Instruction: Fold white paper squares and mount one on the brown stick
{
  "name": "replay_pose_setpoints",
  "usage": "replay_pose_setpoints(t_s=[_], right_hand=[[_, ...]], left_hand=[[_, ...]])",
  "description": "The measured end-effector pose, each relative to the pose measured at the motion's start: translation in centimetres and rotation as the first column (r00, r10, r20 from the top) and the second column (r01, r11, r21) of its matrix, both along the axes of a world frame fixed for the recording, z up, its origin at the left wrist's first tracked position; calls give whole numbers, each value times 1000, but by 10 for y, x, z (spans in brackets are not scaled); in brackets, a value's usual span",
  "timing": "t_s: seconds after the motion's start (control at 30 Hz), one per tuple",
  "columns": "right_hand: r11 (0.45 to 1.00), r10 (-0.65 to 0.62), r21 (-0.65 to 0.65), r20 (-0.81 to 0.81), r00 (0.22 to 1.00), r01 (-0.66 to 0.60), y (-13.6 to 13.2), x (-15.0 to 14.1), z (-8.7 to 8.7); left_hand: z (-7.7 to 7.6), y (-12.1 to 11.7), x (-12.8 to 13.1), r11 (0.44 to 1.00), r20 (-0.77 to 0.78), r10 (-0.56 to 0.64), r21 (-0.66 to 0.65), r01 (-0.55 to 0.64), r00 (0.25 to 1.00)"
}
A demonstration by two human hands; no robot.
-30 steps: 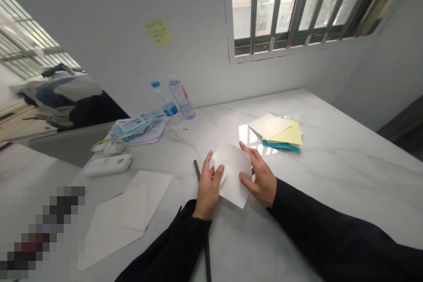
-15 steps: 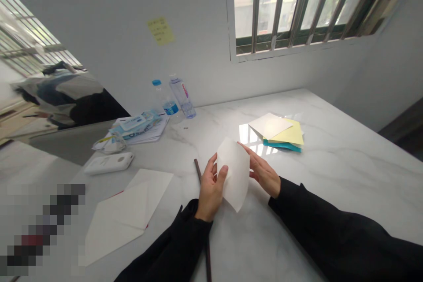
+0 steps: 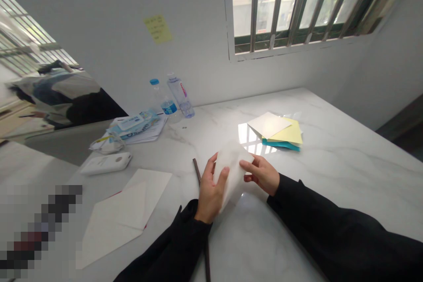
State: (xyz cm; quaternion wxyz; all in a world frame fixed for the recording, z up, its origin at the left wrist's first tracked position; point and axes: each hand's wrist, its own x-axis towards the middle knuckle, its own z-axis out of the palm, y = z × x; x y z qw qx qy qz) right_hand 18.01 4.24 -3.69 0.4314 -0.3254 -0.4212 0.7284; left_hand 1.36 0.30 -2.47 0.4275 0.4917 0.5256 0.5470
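A white sheet of paper (image 3: 230, 172), slightly blurred and curved, is held up above the marble-patterned table between both hands. My left hand (image 3: 211, 187) grips its left side, thumb on the near face and fingers behind. At the right edge, my right hand (image 3: 262, 172) pinches the paper between thumb and fingers. A thin dark stick (image 3: 196, 169) lies on the table, passing beneath my left wrist. To the left rest larger white sheets (image 3: 122, 207) with a bit of red at their edges.
Cream, yellow and blue papers (image 3: 282, 131) are stacked at the right. Two plastic bottles (image 3: 169, 106) stand by the wall. A wipes pack (image 3: 135, 124) tops some papers, near a white device (image 3: 106, 164). A person (image 3: 62, 92) sits beyond the partition at far left.
My right hand has gone from lying flat behind the paper's right edge to pinching that edge with the thumb in front. The paper has turned and its lower corner has shifted left.
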Motion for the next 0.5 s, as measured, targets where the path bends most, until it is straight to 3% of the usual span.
replay_pose_setpoints(t_s=[0.17,0.5], right_hand=[[974,58,210,145,988,-88,2,3,-1],[965,113,217,157,981,-146,2,4,-9]], left_hand=[[-1,1,-2,1000,-37,-29,6,29,999],[-6,1,-5,995,-90,-105,-5,105,990]])
